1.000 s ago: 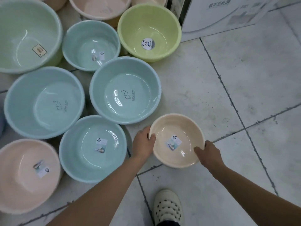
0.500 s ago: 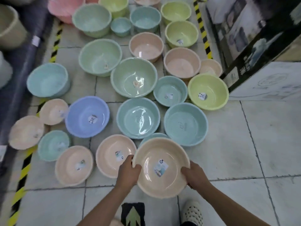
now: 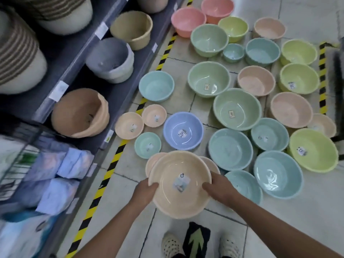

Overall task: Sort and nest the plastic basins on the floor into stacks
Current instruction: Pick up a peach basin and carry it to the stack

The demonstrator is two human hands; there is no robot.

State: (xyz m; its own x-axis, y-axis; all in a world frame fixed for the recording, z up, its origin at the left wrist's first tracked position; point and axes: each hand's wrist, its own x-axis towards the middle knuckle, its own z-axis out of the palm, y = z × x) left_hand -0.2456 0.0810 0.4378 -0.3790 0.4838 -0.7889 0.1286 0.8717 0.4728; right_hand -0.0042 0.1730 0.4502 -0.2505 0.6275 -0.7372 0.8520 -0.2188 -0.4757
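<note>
both grips pinch the peach basin point(image 3: 178, 185) by its rim — left hand point(image 3: 144, 190), right hand point(image 3: 216, 187) — above the floor.

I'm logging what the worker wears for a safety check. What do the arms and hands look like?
Both forearms are bare, with no sleeves showing. The left hand and right hand wear no gloves. No rings, watch or wristbands are visible on either.

The peach plastic basin point(image 3: 179, 183) looks smooth and glossy, with a paper label point(image 3: 181, 182) inside. Pale floor tiles point(image 3: 307, 211) have a dull sheen, grimy at the joints.
</note>
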